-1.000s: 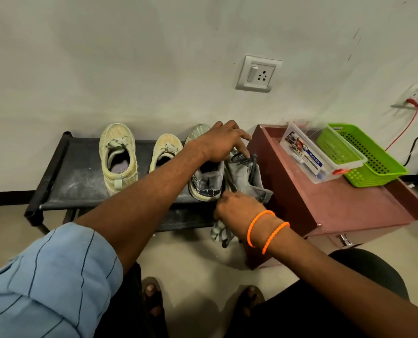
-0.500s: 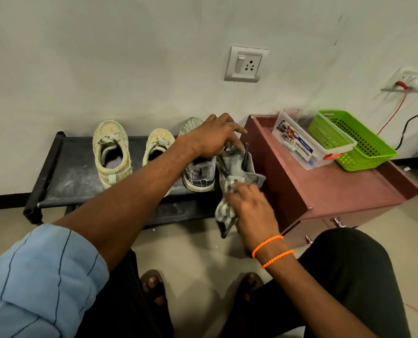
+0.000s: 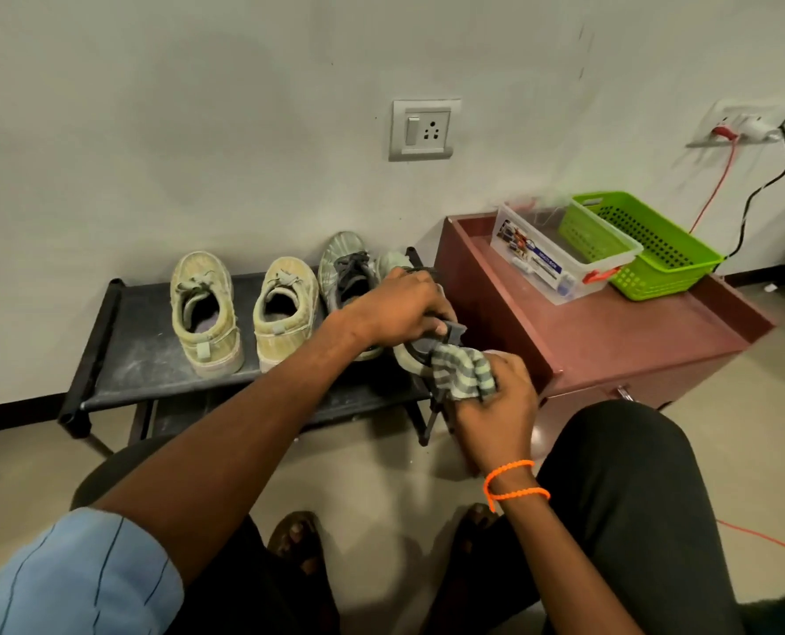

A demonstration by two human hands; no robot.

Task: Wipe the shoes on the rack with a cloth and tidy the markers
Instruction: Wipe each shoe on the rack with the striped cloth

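Green basket (image 3: 656, 249) and clear box (image 3: 560, 263) top the cabinet (image 3: 633, 332).

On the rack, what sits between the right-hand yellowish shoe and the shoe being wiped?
In the head view, one grey-green laced shoe stands between the yellowish shoe and the shoe gripped by the left hand.

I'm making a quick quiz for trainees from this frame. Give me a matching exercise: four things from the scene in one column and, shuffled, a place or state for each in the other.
Things:
1. striped cloth
2. green basket
3. grey shoe
4. yellow-green pair of shoes

Places or states:
A. standing untouched on the black rack
B. gripped by the left hand
C. bunched in the right hand
D. on the brown cabinet, beside the clear box

Pairs: 1-C, 2-D, 3-B, 4-A
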